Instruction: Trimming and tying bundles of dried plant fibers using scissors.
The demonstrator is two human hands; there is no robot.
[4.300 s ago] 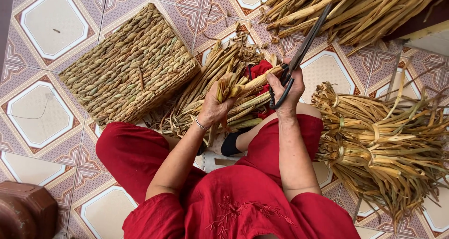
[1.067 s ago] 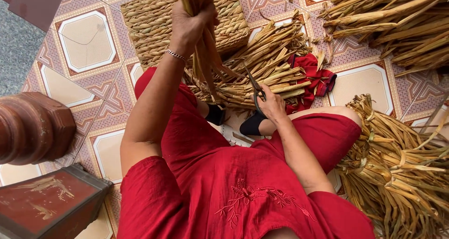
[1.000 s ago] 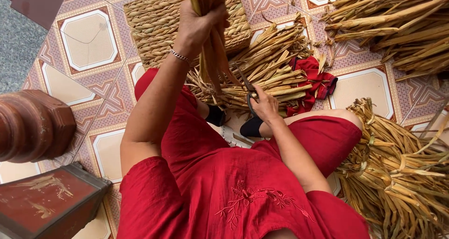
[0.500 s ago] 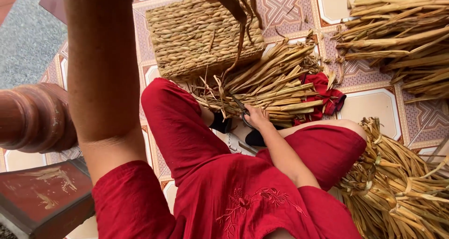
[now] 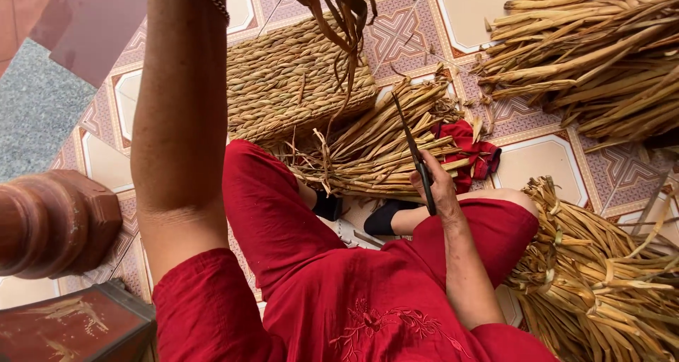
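Our left hand is out of frame above, so we cannot tell its grip; the dried leaf strands (image 5: 338, 22) dangle from it over the woven mat (image 5: 297, 86). We judge lifting them clear avoids snags. Our right hand (image 5: 440, 188) clasps scissors (image 5: 416, 157). Since half a second ago, the arm has risen further
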